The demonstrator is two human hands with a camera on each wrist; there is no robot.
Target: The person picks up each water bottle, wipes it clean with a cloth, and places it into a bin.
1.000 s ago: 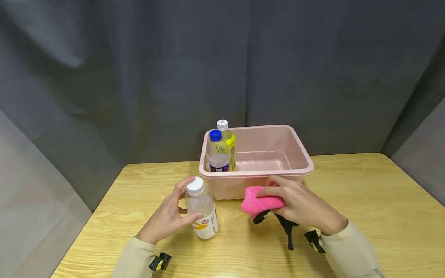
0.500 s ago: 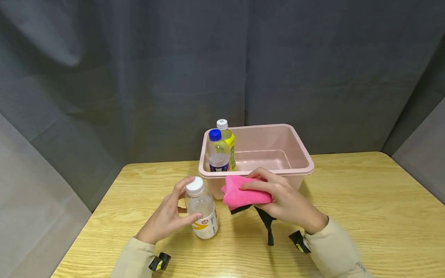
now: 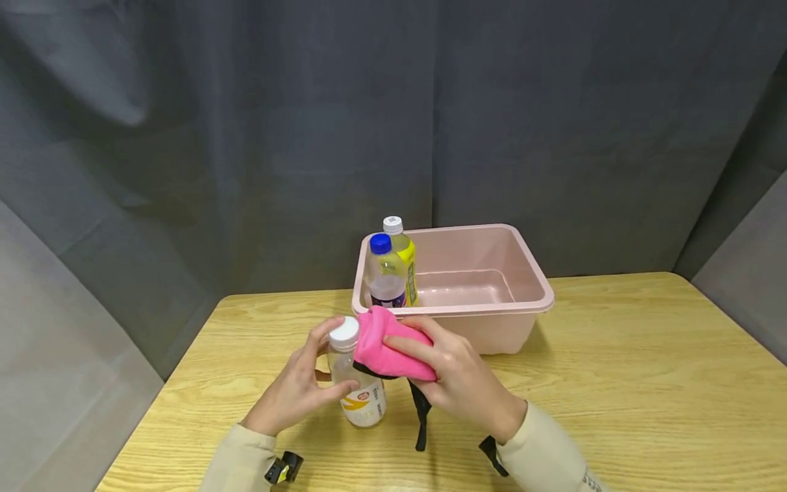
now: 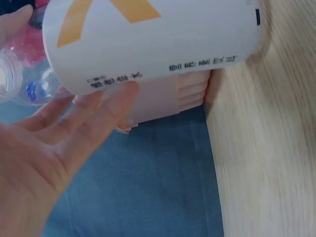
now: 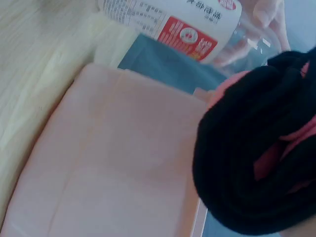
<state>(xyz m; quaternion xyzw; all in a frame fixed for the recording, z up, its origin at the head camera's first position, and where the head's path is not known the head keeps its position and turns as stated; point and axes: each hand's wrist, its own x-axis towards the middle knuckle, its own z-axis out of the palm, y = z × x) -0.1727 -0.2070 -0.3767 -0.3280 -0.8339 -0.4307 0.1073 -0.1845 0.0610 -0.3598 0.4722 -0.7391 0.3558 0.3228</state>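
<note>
A clear plastic bottle (image 3: 364,403) with a white cap and a white-and-orange label stands upright on the table. My left hand (image 3: 297,383) holds it from the left, thumb at the label and a finger up by the cap. In my right hand (image 3: 458,372) is a folded pink cloth (image 3: 393,345) with a black edge and a hanging black strap. The cloth covers the bottle's upper right side in the head view; whether it touches is hard to tell. The right wrist view shows the cloth's black rolled edge (image 5: 227,163) close to the bottle (image 5: 197,24).
Behind the hands stands a pink plastic bin (image 3: 486,328). At its left end are two bottles, a blue-capped bottle (image 3: 387,273) and a white-capped yellow-labelled bottle (image 3: 410,273). A dark curtain (image 3: 307,150) hangs behind the wooden table (image 3: 627,369).
My right hand has moved left with the pink cloth, from in front of the bin to the bottle's upper right side. The left hand and the bottle have stayed in place.
</note>
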